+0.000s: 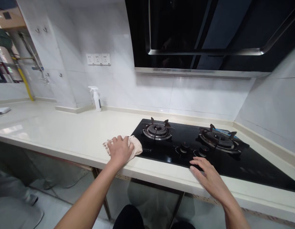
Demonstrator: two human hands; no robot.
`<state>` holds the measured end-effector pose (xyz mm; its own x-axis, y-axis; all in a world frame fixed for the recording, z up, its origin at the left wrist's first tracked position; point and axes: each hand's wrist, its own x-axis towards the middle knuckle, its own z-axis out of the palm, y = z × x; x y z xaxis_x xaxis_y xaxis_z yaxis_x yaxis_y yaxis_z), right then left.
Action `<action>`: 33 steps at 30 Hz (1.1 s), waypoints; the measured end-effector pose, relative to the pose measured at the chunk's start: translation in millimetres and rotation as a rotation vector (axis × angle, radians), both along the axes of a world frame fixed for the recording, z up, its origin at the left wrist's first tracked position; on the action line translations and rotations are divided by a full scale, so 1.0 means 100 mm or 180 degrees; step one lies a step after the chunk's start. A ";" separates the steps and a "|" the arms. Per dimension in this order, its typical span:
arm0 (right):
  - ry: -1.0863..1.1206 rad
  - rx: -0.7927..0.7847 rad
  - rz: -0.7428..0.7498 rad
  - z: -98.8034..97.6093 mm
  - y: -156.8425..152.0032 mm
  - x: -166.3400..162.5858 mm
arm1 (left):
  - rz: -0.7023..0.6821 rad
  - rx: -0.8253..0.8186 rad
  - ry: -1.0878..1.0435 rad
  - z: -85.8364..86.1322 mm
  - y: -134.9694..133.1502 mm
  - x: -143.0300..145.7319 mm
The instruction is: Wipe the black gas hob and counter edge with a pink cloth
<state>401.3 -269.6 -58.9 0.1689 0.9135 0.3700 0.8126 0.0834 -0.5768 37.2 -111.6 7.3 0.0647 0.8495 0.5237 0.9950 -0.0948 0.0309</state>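
- The left hand (121, 149) is palm down with its fingers bent over a pale, crumpled cloth (137, 147), gripping it from above.
- The cloth bunches out on both sides of that hand, lying across the counter (66, 127) and the near left corner of a black glass hob (166, 152).
- The right hand (208, 176) holds nothing; its fingers are loosely extended at the hob's front edge, well apart from the left. Whether its fingertips touch the glass or float just above is hard to tell from this angle.
- Just beyond the right fingertips is one control knob (203, 151); a second knob (184, 147) sits a little to its left, between the two hands.
- Farther off, the left burner (158, 129) lies beyond the gap between the hands, and the right burner (219, 140) beyond the right hand.
- A white spray bottle (96, 100) stands upright against the wall, beyond the left hand and to its left.
- The step in hand looks like wiping where the counter meets the hob.
- Another stroke would call for flat, even pressure from the left hand along the hob's edge, with the right hand staying clear of the knobs.
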 end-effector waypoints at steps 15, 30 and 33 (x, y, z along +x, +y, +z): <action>-0.0096 0.0201 0.0199 0.02 0.04 0.02 | -0.1862 -0.0340 -0.0058 -0.13 -0.41 1.84; 0.0174 0.0140 -0.0001 0.08 0.01 -0.01 | -0.2986 -0.0699 -0.0774 -0.13 -0.81 1.28; 0.0147 0.0248 -0.0152 0.11 -0.02 -0.02 | -0.2938 -0.0581 -0.1088 -0.08 -0.70 1.02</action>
<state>399.0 -271.5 -48.0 0.2300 0.8728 0.4305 0.7895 0.0913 -0.6069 138.8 -181.8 -0.9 0.6097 0.6119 0.5039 0.4692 -0.7910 0.3927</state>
